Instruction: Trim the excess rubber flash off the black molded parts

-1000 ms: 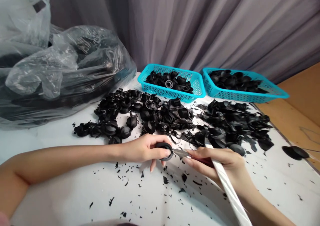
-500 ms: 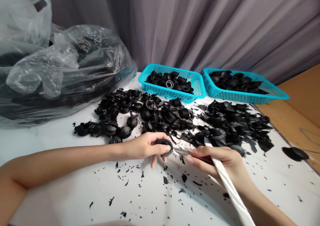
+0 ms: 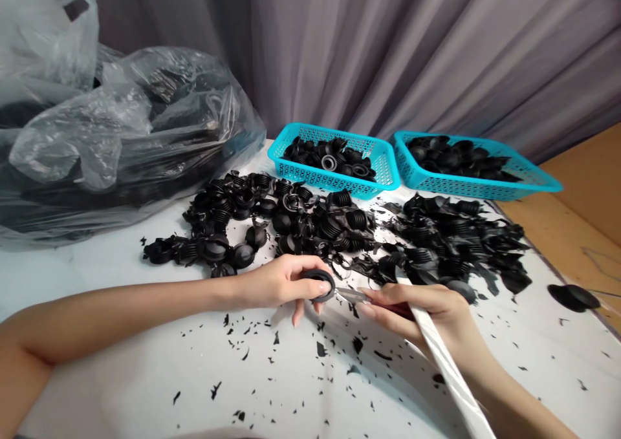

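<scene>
My left hand pinches a round black rubber piece with a ringed rim between thumb and fingers. My right hand is closed on a slim, pointed metal blade, whose tip meets or nearly meets the rim's right side. Most of the blade's handle is hidden in the palm; a dark reddish part shows. A long white strip or wrapped stick runs across the right hand toward the bottom edge; whether it is gripped I cannot tell. Just beyond both hands lies a pile of ribbed black rubber pieces.
Another black heap spreads at right, with one loose cap-like piece by the table edge. Two blue baskets hold black parts. A large clear plastic bag stands left. Black scraps dot the white table.
The rubber piece and my left hand have shifted very slightly left. The blade stays at the rim, and the rest looks the same.
</scene>
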`<move>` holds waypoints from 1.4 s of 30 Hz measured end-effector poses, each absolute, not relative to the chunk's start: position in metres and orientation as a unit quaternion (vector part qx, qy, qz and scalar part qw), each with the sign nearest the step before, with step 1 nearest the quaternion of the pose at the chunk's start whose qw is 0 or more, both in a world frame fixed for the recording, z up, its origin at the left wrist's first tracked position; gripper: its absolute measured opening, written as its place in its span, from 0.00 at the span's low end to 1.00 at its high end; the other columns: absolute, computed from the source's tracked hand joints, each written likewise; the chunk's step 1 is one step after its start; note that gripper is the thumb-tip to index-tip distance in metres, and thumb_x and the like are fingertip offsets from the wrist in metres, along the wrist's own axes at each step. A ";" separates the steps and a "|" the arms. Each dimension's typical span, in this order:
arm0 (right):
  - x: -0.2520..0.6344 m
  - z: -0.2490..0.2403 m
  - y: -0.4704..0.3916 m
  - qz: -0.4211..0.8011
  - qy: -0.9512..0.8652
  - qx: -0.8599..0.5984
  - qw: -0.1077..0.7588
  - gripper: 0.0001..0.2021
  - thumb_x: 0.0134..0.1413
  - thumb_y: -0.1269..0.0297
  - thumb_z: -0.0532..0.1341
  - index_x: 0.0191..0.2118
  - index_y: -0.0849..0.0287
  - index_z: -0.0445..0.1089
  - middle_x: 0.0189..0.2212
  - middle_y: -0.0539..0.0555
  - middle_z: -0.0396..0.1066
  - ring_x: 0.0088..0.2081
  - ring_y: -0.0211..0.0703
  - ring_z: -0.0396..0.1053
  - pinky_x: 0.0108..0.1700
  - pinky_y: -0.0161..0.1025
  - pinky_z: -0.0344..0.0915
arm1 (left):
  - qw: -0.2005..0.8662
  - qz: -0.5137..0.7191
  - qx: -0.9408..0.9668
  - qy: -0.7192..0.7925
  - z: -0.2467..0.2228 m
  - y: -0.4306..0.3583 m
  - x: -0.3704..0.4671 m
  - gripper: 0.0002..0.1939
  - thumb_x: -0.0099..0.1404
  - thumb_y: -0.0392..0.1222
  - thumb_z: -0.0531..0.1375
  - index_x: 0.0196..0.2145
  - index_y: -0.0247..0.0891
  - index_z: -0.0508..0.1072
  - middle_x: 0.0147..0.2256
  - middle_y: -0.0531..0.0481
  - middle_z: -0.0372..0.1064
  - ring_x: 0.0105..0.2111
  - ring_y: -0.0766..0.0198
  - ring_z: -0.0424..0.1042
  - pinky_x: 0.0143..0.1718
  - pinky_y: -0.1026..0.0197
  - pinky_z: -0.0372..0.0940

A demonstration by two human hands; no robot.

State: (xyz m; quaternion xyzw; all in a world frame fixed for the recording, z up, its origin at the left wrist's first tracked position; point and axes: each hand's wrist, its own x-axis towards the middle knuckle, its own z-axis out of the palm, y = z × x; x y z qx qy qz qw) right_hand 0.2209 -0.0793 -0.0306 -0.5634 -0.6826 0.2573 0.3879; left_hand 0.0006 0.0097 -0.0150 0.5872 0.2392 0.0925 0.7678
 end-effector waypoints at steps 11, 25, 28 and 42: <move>0.217 -0.030 -0.079 0.297 -0.666 -0.570 0.379 0.14 0.48 0.54 0.65 0.21 0.58 0.74 0.19 0.54 0.74 0.18 0.41 0.68 0.20 0.34 0.65 | 0.766 0.079 0.592 0.237 -0.016 0.010 -0.002 0.10 0.65 0.44 0.56 0.38 0.34 0.65 0.26 0.55 0.67 0.15 0.75 0.64 0.15 0.71 0.58; 0.211 -0.018 -0.082 0.298 -0.664 -0.585 0.357 0.18 0.47 0.49 0.64 0.19 0.58 0.73 0.19 0.54 0.73 0.23 0.46 0.73 0.22 0.36 0.69 | 0.767 0.080 0.590 0.239 -0.015 0.009 -0.001 0.04 0.65 0.37 0.54 0.35 0.34 0.66 0.23 0.56 0.66 0.16 0.75 0.63 0.20 0.70 0.60; 0.209 -0.020 -0.084 0.288 -0.661 -0.588 0.366 0.18 0.47 0.49 0.64 0.19 0.58 0.72 0.19 0.54 0.73 0.22 0.46 0.72 0.21 0.36 0.67 | 0.769 0.079 0.585 0.246 -0.015 0.008 0.000 0.03 0.63 0.37 0.55 0.33 0.33 0.66 0.22 0.56 0.66 0.18 0.74 0.65 0.23 0.69 0.62; 0.209 -0.013 -0.081 0.302 -0.680 -0.570 0.349 0.14 0.50 0.55 0.63 0.21 0.58 0.73 0.20 0.54 0.74 0.20 0.43 0.70 0.21 0.36 0.66 | 0.781 0.094 0.573 0.231 -0.014 0.007 0.001 0.04 0.63 0.37 0.57 0.33 0.33 0.67 0.22 0.56 0.66 0.22 0.73 0.67 0.28 0.67 0.63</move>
